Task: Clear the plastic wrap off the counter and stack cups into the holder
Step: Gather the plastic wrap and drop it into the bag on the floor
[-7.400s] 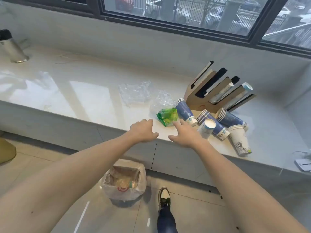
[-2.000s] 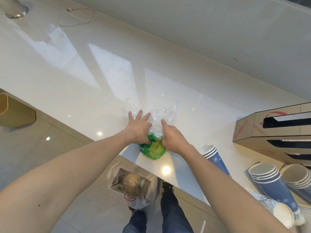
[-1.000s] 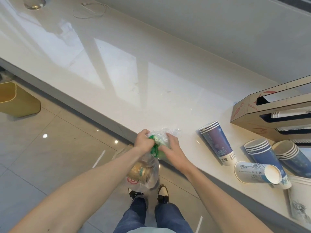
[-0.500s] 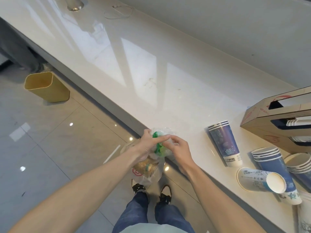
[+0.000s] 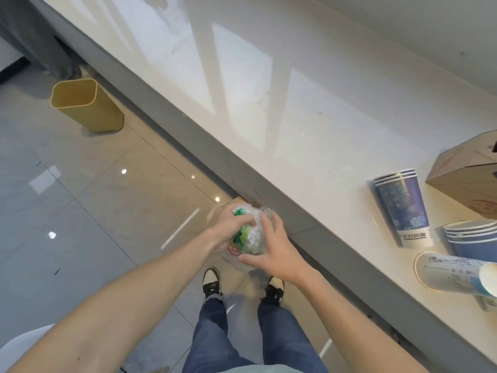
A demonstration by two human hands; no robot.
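The crumpled ball of clear plastic wrap with green plastic inside (image 5: pixel 248 234) is held in the air in front of the tabletop edge, above the floor, and is not on the tabletop. The left hand (image 5: pixel 228 232) is closed around its left side, with the fingers curled over the top. The right hand (image 5: pixel 271 247) presses on its right side, the fingers spread over the wrap. Just under the ball, a thin whitish plastic bag (image 5: pixel 232 250) is partly seen, mostly hidden by the hands.

Below are the person's two black and white shoes (image 5: pixel 211 282) and blue jeans (image 5: pixel 215 335) on the grey tiled floor (image 5: pixel 80 211).

The white glossy tabletop (image 5: pixel 269 98) runs diagonally to the right. On its right part lies a stack of blue paper cups on its side (image 5: pixel 403 208), with the rims pointing away from the person. Near it, another stack of blue cups (image 5: pixel 473 240) and a white printed paper cup (image 5: pixel 454 273) lie too, partly cut by the frame. Behind them stands the brown cardboard cup holder (image 5: pixel 465 176), only partly in view.

On the floor at the left, well apart, stands a yellow plastic bin (image 5: pixel 86 105).
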